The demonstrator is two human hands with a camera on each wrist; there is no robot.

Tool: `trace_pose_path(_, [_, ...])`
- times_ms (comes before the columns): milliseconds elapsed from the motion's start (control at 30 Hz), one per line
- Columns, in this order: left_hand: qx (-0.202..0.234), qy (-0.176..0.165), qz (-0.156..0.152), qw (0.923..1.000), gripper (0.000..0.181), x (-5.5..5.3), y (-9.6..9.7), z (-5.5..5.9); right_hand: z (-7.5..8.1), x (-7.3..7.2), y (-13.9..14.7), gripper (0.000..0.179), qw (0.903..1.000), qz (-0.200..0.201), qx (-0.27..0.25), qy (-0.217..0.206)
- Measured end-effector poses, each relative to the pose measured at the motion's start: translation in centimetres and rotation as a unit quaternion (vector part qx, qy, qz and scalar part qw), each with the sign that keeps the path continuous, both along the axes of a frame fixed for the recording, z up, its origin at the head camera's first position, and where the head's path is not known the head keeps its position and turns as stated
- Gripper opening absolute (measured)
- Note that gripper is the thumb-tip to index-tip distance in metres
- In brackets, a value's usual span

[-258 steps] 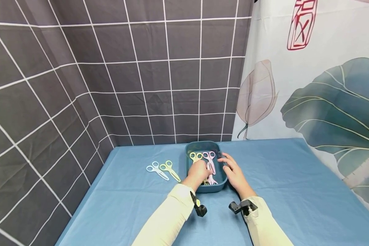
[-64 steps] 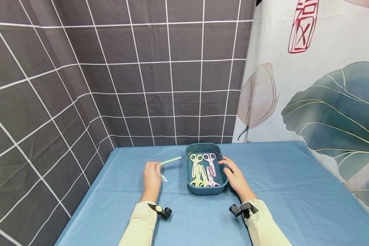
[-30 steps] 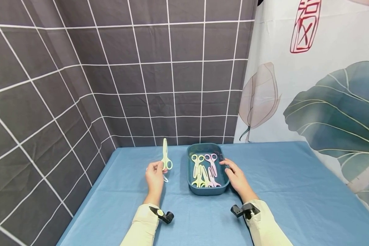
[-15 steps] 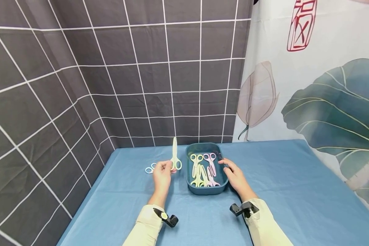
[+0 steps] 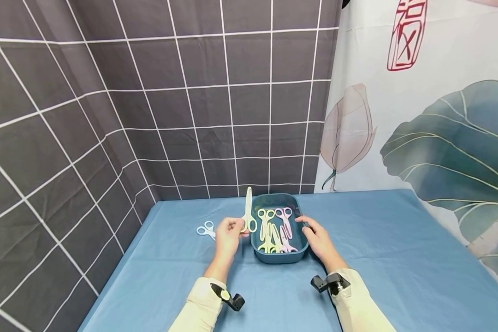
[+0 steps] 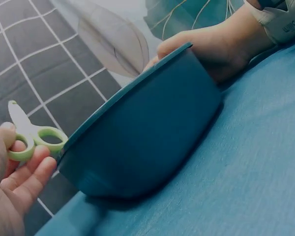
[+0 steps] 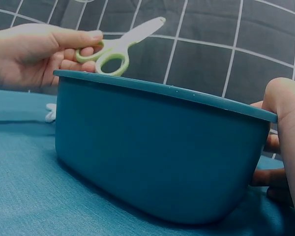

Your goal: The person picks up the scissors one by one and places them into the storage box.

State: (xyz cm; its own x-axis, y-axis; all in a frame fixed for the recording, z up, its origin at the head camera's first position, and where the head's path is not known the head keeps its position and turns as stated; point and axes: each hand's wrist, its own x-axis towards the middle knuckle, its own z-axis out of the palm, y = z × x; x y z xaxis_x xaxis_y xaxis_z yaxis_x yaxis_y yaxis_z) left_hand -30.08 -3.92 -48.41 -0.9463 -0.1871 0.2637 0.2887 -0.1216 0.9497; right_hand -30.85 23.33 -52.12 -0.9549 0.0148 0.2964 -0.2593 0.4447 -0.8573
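My left hand [image 5: 227, 237] pinches a pair of yellow-green scissors [image 5: 248, 213] by one finger loop. Their pale blades point up, and the scissors stand at the left rim of a dark teal plastic bin [image 5: 279, 259]. In the left wrist view the scissors [image 6: 34, 135] are just beside the bin's rim, blades together. My right hand [image 5: 320, 240] holds the bin's right wall, fingers over the rim and against the outside. Inside the bin lie several scissors: yellow-green ones [image 5: 267, 240] at left and purple-pink ones [image 5: 285, 221] at right.
A pair of light blue scissors [image 5: 206, 229] lies on the blue tablecloth [image 5: 162, 272] left of the bin, partly hidden by my left hand. A dark gridded curtain [image 5: 207, 106] and a white printed one [image 5: 357, 55] hang behind the table.
My left hand had picked up the yellow-green scissors from the table, turned them blades up, and moved right to the bin's rim. My right hand stays on the bin.
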Motion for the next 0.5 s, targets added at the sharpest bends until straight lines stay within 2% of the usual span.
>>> trace_pose_path(133, [-0.006, -0.021, -0.014, 0.9997, 0.013, 0.2, 0.4, 0.0, 0.0, 0.2, 0.0, 0.032, 1.0000, 0.001, -0.003, -0.006])
trace_pose_path(367, [-0.026, 0.007, -0.003, 0.9996, 0.015, 0.8, 1.0, 0.7, 0.0, 0.1, 0.0, 0.032, 1.0000, -0.001, -0.004, -0.003])
trace_pose_path(500, [-0.037, 0.012, -0.006, 0.9992, 0.014, 1.2, 1.6, 1.2, 0.0, 0.1, 0.0, 0.032, 1.0000, -0.001, -0.002, 0.002])
